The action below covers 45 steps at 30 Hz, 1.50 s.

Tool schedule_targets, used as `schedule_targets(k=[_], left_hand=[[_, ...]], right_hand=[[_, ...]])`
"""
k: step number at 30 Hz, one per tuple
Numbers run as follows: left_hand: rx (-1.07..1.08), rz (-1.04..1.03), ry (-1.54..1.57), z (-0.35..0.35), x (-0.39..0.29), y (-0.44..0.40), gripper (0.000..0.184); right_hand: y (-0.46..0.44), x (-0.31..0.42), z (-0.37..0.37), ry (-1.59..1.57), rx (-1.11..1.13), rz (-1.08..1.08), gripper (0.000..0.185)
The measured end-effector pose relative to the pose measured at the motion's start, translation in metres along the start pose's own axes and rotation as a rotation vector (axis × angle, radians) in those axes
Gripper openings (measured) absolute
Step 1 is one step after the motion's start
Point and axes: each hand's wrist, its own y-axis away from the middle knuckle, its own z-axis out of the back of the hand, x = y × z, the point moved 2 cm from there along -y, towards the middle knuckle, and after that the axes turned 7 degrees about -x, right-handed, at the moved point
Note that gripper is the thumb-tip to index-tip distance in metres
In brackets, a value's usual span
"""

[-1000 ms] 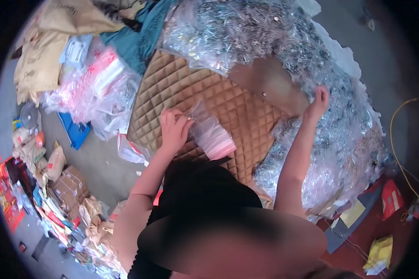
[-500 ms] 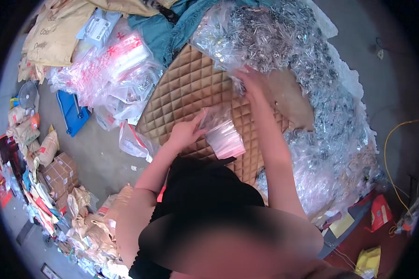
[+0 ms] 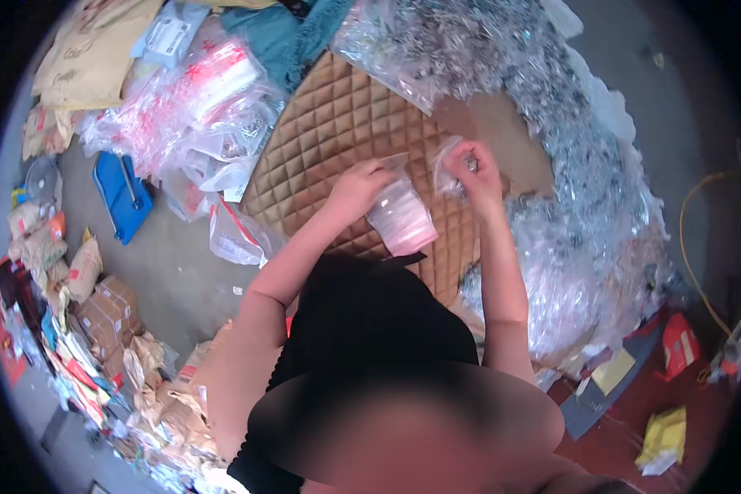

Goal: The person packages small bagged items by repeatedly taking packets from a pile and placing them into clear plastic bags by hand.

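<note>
My left hand [image 3: 361,191] is closed at the upper edge of a stack of clear plastic bags [image 3: 405,221], which has a pinkish lower end and lies at my lap. To its right, my right hand [image 3: 476,171] pinches a small clear plastic bag [image 3: 446,169]; something small and greyish shows at the fingers, too small to make out. Both hands are over a brown quilted mat [image 3: 321,140]. Beyond my right hand spreads a large heap of clear bags with small metallic-looking contents [image 3: 543,123].
Clear and red-printed plastic packaging [image 3: 198,107] is piled at the left. A blue folding stool [image 3: 123,198] rests on the grey floor beside it. Paper sacks and a brown carton [image 3: 107,313] stand at lower left. A yellow cable [image 3: 687,247] runs along the right.
My right hand has come back from the heap's edge toward me with the small clear bag. My left hand has moved up and right, onto the stack's upper edge.
</note>
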Motion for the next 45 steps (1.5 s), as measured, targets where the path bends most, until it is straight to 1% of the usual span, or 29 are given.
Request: schedule_targets(k=[1,2,3,4,6,7,11,13,14,16,17,18,20,22,23,24,25,27,28,30,32,33,34,37,40,41,42,44,45], left_hand=[[0.049,-0.003,0.048,-0.01,-0.003,0.001,0.023],[0.066,-0.022,0.06,-0.014,-0.01,0.003,0.023],[0.085,-0.107,0.109,-0.014,-0.019,0.002,0.024],[0.105,-0.187,0.157,-0.014,-0.028,0.004,0.026],[0.152,-0.259,0.154,-0.012,-0.042,0.008,0.025],[0.188,-0.311,0.144,-0.013,-0.049,0.012,0.025],[0.309,-0.472,0.078,-0.026,-0.07,0.028,0.027],[0.298,-0.574,0.177,-0.031,-0.087,0.035,0.026],[0.303,-0.588,0.177,-0.033,-0.09,0.038,0.026],[0.325,-0.418,0.225,-0.037,-0.092,0.04,0.022],[0.325,-0.424,0.225,-0.038,-0.092,0.039,0.022],[0.327,-0.402,0.226,-0.039,-0.091,0.039,0.023],[0.343,-0.39,0.23,-0.041,-0.093,0.043,0.024],[0.404,-0.393,0.197,-0.049,-0.099,0.045,0.02],[0.424,-0.428,0.215,-0.05,-0.106,0.046,0.02],[0.359,-0.382,0.274,-0.045,-0.111,0.046,0.018],[0.298,-0.333,0.333,-0.042,-0.114,0.045,0.016],[0.361,-0.362,0.383,-0.039,-0.122,0.04,0.016],[0.399,-0.351,0.406,-0.038,-0.123,0.042,0.016],[0.468,-0.375,0.385,-0.048,-0.128,0.052,0.016],[0.543,-0.434,0.344,-0.056,-0.14,0.055,0.017],[0.579,-0.425,0.332,-0.062,-0.139,0.058,0.019],[0.593,-0.442,0.337,-0.065,-0.136,0.059,0.019],[0.644,-0.389,0.35,-0.068,-0.135,0.059,0.018],[0.578,-0.389,0.337,-0.061,-0.147,0.056,0.016],[0.613,-0.444,0.349,-0.06,-0.157,0.051,0.015],[0.65,-0.5,0.361,-0.061,-0.163,0.049,0.015],[0.623,-0.527,0.357,-0.069,-0.153,0.046,0.016],[0.641,-0.582,0.34,-0.073,-0.142,0.038,0.018]], right_hand=[[0.016,0.006,0.007,0.005,-0.029,0.0,0.012],[0.031,0.01,0.011,0.07,0.107,-0.042,0.013],[0.045,0.013,0.015,0.134,0.244,-0.084,0.013],[0.057,0.018,0.023,0.136,0.219,-0.084,0.013],[0.082,0.023,0.033,0.267,0.485,-0.206,0.014],[0.091,0.03,0.037,0.276,0.536,-0.209,0.014],[0.117,0.038,0.037,0.355,0.518,-0.139,0.017],[0.126,0.038,0.025,0.654,0.233,-0.095,0.014],[0.13,0.036,0.026,0.654,0.219,-0.091,0.014],[0.137,0.024,0.034,0.337,-0.056,-0.084,0.014],[0.14,0.011,0.042,-0.147,-0.217,-0.233,0.014],[0.144,0.016,0.04,-0.148,-0.222,-0.233,0.014],[0.153,0.033,0.028,-0.852,-0.36,-0.208,0.016],[0.158,-0.003,0.022,-0.813,-0.422,-0.209,0.017],[0.161,-0.018,0.02,-0.516,-0.466,-0.128,0.013],[0.166,-0.023,0.023,-0.214,-0.514,-0.06,0.008],[0.173,-0.019,0.027,-0.204,-0.565,-0.05,0.008],[0.186,-0.004,0.031,0.117,-0.435,0.034,0.003],[0.193,0.004,0.032,0.12,-0.468,0.026,0.003],[0.204,0.024,0.024,0.675,-0.131,0.292,0.005],[0.211,0.018,0.012,1.204,-0.055,0.228,0.009],[0.213,0.021,0.007,1.267,0.006,0.136,0.016],[0.215,0.025,0.013,1.27,-0.015,0.124,0.016],[0.226,0.037,0.031,0.62,-0.022,0.103,0.04],[0.241,0.043,0.044,0.505,0.082,0.082,0.039],[0.243,0.038,0.043,0.648,0.18,-0.027,0.028],[0.243,0.031,0.043,0.636,0.196,-0.016,0.028],[0.246,0.018,0.045,0.837,0.137,0.302,0.016],[0.245,0.019,0.049,1.025,0.088,0.192,0.011]])
